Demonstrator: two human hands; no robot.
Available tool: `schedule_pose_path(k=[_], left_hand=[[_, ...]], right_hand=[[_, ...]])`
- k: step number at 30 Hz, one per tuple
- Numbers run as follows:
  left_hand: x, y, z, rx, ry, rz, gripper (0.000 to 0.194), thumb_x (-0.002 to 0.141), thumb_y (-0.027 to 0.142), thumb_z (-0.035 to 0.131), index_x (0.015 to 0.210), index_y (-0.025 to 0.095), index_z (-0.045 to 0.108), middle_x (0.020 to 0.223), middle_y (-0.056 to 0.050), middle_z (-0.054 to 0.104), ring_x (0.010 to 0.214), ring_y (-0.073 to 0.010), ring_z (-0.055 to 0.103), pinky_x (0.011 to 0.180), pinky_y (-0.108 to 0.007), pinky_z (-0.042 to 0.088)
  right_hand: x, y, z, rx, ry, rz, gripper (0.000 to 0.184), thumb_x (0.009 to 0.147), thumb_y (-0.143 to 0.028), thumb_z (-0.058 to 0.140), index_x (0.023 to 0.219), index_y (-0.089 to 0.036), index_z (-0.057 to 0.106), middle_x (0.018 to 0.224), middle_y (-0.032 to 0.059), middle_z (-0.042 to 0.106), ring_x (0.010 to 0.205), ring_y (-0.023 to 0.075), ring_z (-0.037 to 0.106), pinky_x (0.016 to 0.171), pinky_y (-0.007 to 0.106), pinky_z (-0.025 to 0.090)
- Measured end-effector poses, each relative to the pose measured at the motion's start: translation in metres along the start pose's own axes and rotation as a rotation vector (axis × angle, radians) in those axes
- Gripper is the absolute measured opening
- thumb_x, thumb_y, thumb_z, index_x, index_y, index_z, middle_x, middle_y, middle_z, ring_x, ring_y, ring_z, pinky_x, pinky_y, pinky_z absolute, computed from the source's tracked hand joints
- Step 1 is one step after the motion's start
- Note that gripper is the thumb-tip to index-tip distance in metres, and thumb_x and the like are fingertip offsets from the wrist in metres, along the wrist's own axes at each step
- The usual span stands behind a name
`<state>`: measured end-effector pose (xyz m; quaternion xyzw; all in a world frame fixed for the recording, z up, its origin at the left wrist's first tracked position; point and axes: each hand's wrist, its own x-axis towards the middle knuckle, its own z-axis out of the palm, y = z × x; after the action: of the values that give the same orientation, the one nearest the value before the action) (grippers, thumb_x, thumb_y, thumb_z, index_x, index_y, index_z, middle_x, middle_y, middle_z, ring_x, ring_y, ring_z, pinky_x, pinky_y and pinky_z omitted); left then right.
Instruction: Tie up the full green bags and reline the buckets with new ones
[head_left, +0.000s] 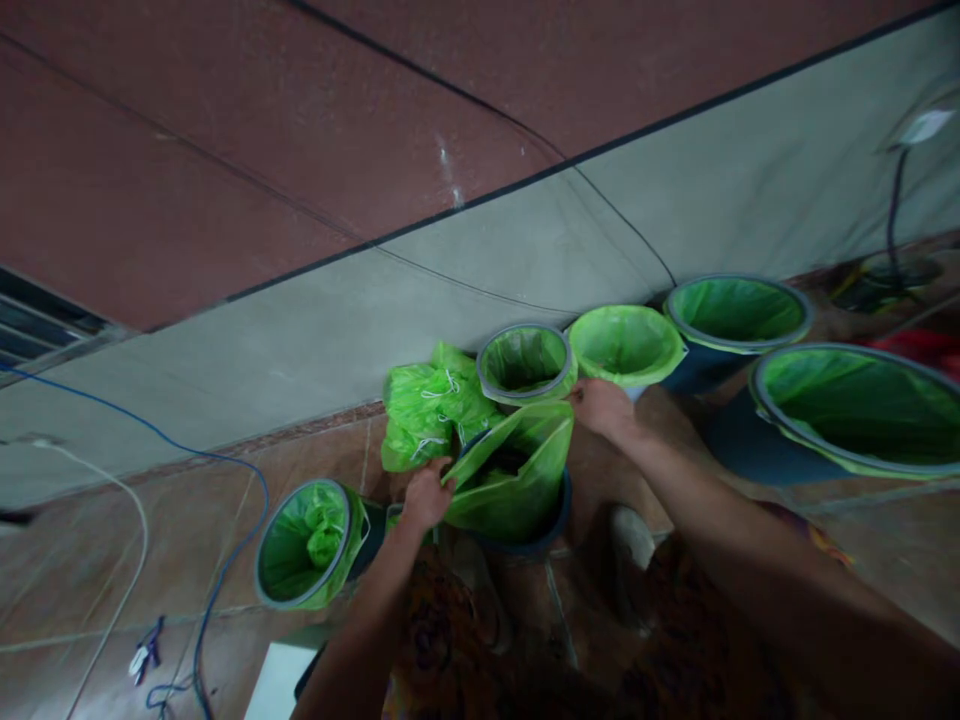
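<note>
A green bin bag [499,505] stands partly raised out of a dark blue bin [564,515], its mouth stretched open between my two hands. My left hand [429,496] is closed on the bag's left edge. At the upper right corner of the same bag, my right hand [602,408] pinches the plastic. Something dark shows inside the bag, too dim to make out. Just behind stand a lined bin with a grey rim [526,362] and a bin covered in bright green plastic [627,345]. Several tied green bags [431,400] lie against the wall.
A lined bin [304,545] with a crumpled green bag inside leans at the left. Two larger lined bins [739,312] stand at the right. A blue cable [259,480] and a white cable [139,510] cross the tiled floor. My shoes [631,545] are beside the bin.
</note>
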<state>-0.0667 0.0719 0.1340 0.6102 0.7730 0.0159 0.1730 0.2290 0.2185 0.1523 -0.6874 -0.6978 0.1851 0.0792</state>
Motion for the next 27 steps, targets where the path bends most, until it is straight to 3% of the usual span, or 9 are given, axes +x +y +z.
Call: schedule_pose_path(k=[2, 4, 7, 9, 13, 17, 23, 27], left_hand=[[0.009, 0.018, 0.007, -0.018, 0.002, 0.074, 0.045, 0.086, 0.022, 0.058, 0.131, 0.016, 0.056, 0.125, -0.012, 0.066, 0.112, -0.0206, 0.063, 0.098, -0.030, 0.047], [0.021, 0.030, 0.014, 0.004, 0.019, 0.120, 0.047, 0.085, 0.021, 0.058, 0.131, 0.013, 0.055, 0.126, -0.014, 0.065, 0.115, -0.0230, 0.061, 0.099, -0.033, 0.046], [0.040, 0.039, 0.023, 0.035, 0.032, 0.142, 0.049, 0.084, 0.021, 0.058, 0.132, 0.011, 0.053, 0.125, -0.017, 0.064, 0.119, -0.0262, 0.058, 0.102, -0.037, 0.044], [0.052, 0.042, 0.029, 0.040, 0.039, 0.144, 0.051, 0.084, 0.021, 0.058, 0.133, 0.010, 0.051, 0.127, -0.017, 0.063, 0.122, -0.0268, 0.056, 0.104, -0.038, 0.042], [0.073, 0.047, 0.040, 0.041, 0.024, 0.122, 0.055, 0.086, 0.022, 0.055, 0.137, 0.007, 0.045, 0.131, -0.019, 0.059, 0.125, -0.0264, 0.053, 0.107, -0.037, 0.038], [0.087, 0.047, 0.047, 0.008, -0.047, 0.089, 0.057, 0.086, 0.022, 0.054, 0.140, 0.009, 0.041, 0.134, -0.018, 0.057, 0.125, -0.0270, 0.053, 0.105, -0.037, 0.040], [0.099, 0.045, 0.052, -0.038, -0.112, 0.019, 0.053, 0.089, 0.026, 0.054, 0.140, 0.017, 0.043, 0.123, -0.012, 0.066, 0.112, -0.0238, 0.062, 0.097, -0.035, 0.045], [0.102, 0.047, 0.051, -0.041, -0.136, 0.025, 0.035, 0.090, 0.026, 0.051, 0.124, 0.021, 0.061, 0.115, -0.008, 0.070, 0.107, -0.0216, 0.064, 0.094, -0.032, 0.047]], right_hand=[[-0.009, -0.010, -0.001, 0.016, 0.046, -0.077, 0.032, 0.090, -0.026, 0.046, 0.109, -0.019, 0.072, 0.100, 0.0113, 0.074, 0.094, 0.0230, 0.069, 0.080, 0.030, 0.049], [-0.022, -0.023, 0.004, 0.054, 0.010, -0.249, 0.033, 0.092, -0.024, 0.043, 0.109, -0.019, 0.070, 0.100, 0.0093, 0.074, 0.094, 0.0213, 0.068, 0.083, 0.029, 0.048], [-0.045, -0.041, 0.030, 0.080, -0.174, -0.508, 0.030, 0.092, -0.021, 0.043, 0.106, -0.016, 0.069, 0.103, 0.0088, 0.072, 0.098, 0.0214, 0.066, 0.088, 0.030, 0.047], [-0.057, -0.049, 0.055, 0.054, -0.289, -0.572, 0.029, 0.087, -0.015, 0.047, 0.108, -0.015, 0.068, 0.108, 0.0104, 0.070, 0.103, 0.0222, 0.064, 0.092, 0.031, 0.046], [-0.065, -0.056, 0.100, -0.036, -0.456, -0.560, 0.042, 0.078, -0.003, 0.047, 0.117, -0.009, 0.062, 0.116, 0.0173, 0.066, 0.103, 0.0236, 0.065, 0.090, 0.033, 0.049], [-0.058, -0.057, 0.129, -0.080, -0.556, -0.496, 0.052, 0.075, -0.004, 0.051, 0.127, -0.005, 0.053, 0.120, 0.0231, 0.061, 0.103, 0.0271, 0.065, 0.085, 0.035, 0.052], [-0.058, -0.046, 0.156, -0.119, -0.629, -0.451, 0.055, 0.072, -0.002, 0.055, 0.128, -0.002, 0.054, 0.123, 0.0283, 0.060, 0.110, 0.0340, 0.062, 0.088, 0.042, 0.051], [-0.059, -0.039, 0.158, -0.111, -0.662, -0.463, 0.037, 0.075, -0.003, 0.055, 0.111, -0.006, 0.065, 0.109, 0.0234, 0.070, 0.102, 0.0312, 0.067, 0.084, 0.037, 0.051]])
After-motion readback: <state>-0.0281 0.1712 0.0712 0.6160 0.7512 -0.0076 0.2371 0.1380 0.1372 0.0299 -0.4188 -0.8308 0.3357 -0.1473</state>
